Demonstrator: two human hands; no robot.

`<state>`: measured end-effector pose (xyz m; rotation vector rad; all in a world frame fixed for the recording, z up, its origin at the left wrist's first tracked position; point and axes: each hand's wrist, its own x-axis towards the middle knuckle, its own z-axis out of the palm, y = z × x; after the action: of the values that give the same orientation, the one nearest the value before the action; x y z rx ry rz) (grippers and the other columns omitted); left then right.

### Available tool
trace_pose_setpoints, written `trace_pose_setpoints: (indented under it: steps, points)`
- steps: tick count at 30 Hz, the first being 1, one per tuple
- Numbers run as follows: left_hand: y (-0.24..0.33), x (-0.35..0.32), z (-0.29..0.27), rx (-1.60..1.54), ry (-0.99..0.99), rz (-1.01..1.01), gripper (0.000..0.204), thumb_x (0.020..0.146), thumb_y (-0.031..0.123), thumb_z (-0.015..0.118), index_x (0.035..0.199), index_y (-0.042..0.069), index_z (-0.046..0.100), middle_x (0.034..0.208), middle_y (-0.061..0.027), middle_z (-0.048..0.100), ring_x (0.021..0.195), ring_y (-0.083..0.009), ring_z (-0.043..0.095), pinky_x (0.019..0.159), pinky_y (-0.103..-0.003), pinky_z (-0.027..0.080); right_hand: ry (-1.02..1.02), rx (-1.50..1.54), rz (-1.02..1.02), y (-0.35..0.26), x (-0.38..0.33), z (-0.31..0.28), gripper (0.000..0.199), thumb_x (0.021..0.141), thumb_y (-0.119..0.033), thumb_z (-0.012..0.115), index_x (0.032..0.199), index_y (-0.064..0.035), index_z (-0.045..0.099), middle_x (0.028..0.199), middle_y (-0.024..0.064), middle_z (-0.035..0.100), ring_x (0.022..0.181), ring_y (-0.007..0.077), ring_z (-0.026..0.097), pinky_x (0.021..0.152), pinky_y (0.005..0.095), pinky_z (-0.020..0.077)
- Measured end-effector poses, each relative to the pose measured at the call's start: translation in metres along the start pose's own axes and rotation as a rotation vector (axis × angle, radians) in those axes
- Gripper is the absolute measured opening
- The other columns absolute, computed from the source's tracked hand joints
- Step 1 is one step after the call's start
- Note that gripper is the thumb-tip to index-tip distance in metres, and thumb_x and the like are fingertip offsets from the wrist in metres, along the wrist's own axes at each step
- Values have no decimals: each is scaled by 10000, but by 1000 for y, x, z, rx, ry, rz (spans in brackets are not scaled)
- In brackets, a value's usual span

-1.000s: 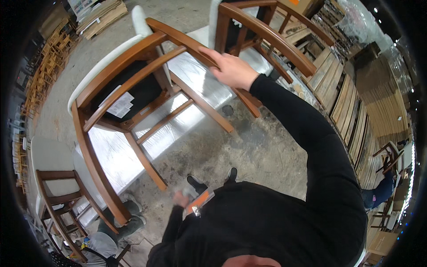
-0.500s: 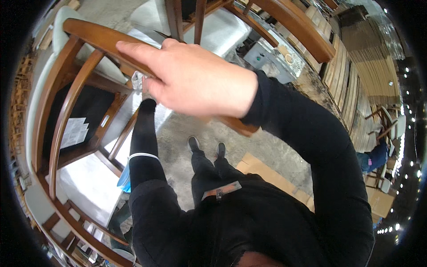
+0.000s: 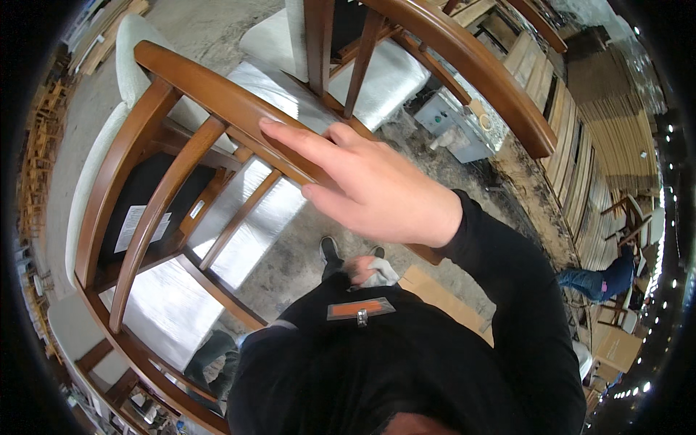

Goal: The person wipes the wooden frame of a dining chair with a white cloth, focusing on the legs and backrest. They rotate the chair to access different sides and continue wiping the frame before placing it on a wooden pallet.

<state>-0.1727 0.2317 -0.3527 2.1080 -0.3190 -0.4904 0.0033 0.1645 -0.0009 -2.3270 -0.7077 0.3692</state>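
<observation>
My right hand (image 3: pixel 384 181) lies across the brown wooden armrest (image 3: pixel 225 94) of a chair. Its index finger stretches along the wood, the thumb is on the near side, and the other fingers go over the far side, partly hidden. Close to my body, my left hand (image 3: pixel 357 268) is closed on a white cloth (image 3: pixel 383 273); most of its forearm is out of sight. Below the armrest are the chair's curved wooden bars and a dark underside panel (image 3: pixel 145 196) with white labels. Silvery wrapped surfaces (image 3: pixel 170 304) show between the bars.
Another wooden chair (image 3: pixel 471 58) stands ahead with a wrapped seat. Beyond it is a grey metal box (image 3: pixel 457 123). Stacked cardboard (image 3: pixel 609 109) and wooden slats (image 3: pixel 558 145) line the right. Flat cardboard (image 3: pixel 449 301) lies by my feet. Another person (image 3: pixel 602 279) is at far right.
My left hand has drawn back from the chair toward my body with the cloth. My right hand stays on the armrest, now further right and lower in view.
</observation>
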Motion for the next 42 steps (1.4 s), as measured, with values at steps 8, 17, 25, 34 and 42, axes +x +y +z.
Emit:
trace_pose_setpoints:
  steps: [8,17,25,34,42]
  points:
    - [-111,91,-202,628,667,-55,586,792,92,647,1368,81,543,1449,-167,504,1384,-368,407,1135,-578,301,57,-38,-53,6,-1,5,679,947,-145,550,1573,-185,291,989,205,564,836,321,590,801,403,499]
    - [-69,-9,-208,669,635,-929,489,966,340,521,1372,68,541,1310,-194,593,1254,-352,553,1048,-543,420,32,-59,-86,16,-4,4,716,930,-181,556,1576,-182,248,1058,316,585,870,439,646,803,514,533]
    - [41,-87,-250,375,1085,-933,531,835,171,627,1314,-42,542,1191,-243,662,1096,-403,653,926,-462,534,6,26,-125,18,-6,-2,933,797,-147,681,1585,-73,186,1249,396,504,1043,443,650,854,471,555]
    - [85,-49,-296,841,464,-870,902,785,467,766,1431,-61,424,1402,-288,515,1262,-439,511,991,-523,460,8,106,-85,14,-8,-8,845,789,-135,685,1545,-61,316,1131,259,680,1118,401,637,931,456,534]
    - [48,-28,-86,956,490,-579,306,937,306,618,948,0,612,905,-147,636,786,-312,629,644,-427,520,20,781,-199,196,-85,34,664,1027,-446,479,1580,-149,263,1279,142,586,977,218,651,830,339,575]
